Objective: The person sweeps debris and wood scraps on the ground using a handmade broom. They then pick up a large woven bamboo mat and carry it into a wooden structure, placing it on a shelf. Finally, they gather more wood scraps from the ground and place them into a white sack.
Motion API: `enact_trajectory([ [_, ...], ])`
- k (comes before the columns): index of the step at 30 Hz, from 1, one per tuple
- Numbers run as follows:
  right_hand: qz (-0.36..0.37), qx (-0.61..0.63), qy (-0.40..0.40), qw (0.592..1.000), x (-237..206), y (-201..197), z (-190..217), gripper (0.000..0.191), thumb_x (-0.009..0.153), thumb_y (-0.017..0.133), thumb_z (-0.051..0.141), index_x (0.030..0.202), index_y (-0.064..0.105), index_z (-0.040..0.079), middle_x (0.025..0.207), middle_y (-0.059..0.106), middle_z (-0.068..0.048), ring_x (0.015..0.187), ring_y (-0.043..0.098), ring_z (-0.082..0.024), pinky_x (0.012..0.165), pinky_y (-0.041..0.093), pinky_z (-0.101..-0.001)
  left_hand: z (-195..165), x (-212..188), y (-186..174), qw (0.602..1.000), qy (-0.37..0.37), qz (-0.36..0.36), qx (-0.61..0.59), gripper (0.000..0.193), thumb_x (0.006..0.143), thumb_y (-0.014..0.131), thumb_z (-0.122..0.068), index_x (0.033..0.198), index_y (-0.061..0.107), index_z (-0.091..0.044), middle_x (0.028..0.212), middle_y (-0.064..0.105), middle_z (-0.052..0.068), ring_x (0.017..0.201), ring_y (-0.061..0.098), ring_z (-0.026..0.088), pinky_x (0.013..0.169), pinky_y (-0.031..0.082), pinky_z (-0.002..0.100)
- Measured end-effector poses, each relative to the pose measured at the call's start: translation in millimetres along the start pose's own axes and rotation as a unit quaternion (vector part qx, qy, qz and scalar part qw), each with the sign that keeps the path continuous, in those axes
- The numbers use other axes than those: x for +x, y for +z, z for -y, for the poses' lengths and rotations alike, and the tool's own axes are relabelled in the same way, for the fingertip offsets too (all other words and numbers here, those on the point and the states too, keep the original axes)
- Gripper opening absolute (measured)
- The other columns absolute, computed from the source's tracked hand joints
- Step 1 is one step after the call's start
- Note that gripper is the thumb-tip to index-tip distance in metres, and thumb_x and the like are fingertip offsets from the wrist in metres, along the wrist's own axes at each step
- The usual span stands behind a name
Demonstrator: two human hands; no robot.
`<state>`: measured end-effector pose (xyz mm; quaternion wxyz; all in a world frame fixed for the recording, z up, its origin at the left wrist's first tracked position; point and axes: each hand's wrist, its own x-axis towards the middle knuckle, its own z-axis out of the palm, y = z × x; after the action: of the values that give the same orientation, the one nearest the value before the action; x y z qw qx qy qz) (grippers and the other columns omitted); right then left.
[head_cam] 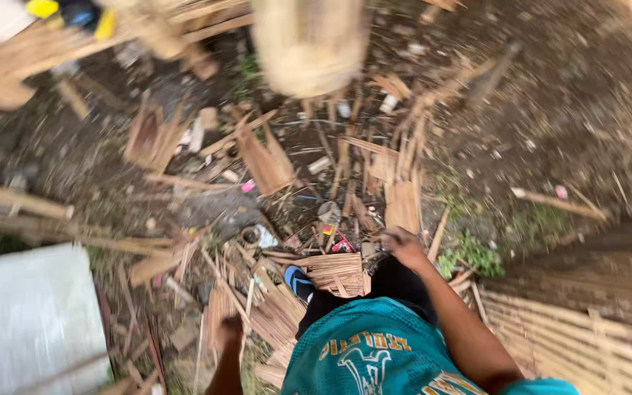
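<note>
Hanging low, right hand (406,246) over bamboo scraps (338,272), fingers curled.

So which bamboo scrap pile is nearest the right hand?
The flat slat bundle beside the blue sandal, just left of the right hand; other piles lie farther up.

We see flat, even daylight with no hard shadows and no glare; where the light comes from we cannot tell. The whole picture is smeared by motion. Blur is worst at the far edge, where a pale bamboo post (309,44) and the sticks (31,51) at far left lose all edges. The white sheet (27,318) at near left is washed out and featureless. The ground at far right streaks outward, dim and brownish. Sharpest are the middle scraps (338,272) and the teal shirt (374,347), though still soft. The woven mat (572,340) at near right is hazy.
</note>
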<state>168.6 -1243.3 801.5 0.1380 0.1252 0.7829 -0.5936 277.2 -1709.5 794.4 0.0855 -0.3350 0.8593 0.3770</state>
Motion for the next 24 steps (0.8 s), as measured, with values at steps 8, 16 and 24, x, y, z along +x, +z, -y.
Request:
enact_trajectory([
  [8,-0.051,-0.106,0.071,0.991,16.6,-102.0,-36.1,0.034,0.091,0.071,0.036,0.11,0.071,0.007,0.096,0.076,-0.015,0.086,0.071,-0.025,0.082,0.057,-0.0375,-293.6,58.8,194.8,0.896,0.261,0.312,-0.177,0.009,0.093,0.068,-0.017,0.096,0.067,-0.008,0.093,0.068,0.003,0.084,0.063,0.019,0.075,0.052,0.035],
  [16,-0.125,-0.18,0.29,0.932,-3.8,-348.5,-147.7,0.042,0.089,0.069,0.047,0.101,0.075,0.007,0.1,0.075,-0.021,0.092,0.072,-0.036,0.086,0.057,-0.0448,-424.3,-55.3,360.8,0.916,0.257,0.275,0.137,0.034,0.094,0.07,-0.037,0.089,0.075,-0.004,0.074,0.071,0.015,0.067,0.066,0.027,0.064,0.051,0.043],
  [24,-0.29,0.1,0.264,0.914,98.8,-543.1,-172.5,0.032,0.097,0.064,0.037,0.112,0.074,0.011,0.091,0.078,-0.015,0.076,0.072,-0.025,0.072,0.058,-0.041,-444.0,-40.1,463.4,0.871,0.2,0.43,0.13,0.027,0.087,0.068,-0.018,0.11,0.071,-0.004,0.095,0.071,0.012,0.076,0.067,0.025,0.061,0.056,0.042],
])
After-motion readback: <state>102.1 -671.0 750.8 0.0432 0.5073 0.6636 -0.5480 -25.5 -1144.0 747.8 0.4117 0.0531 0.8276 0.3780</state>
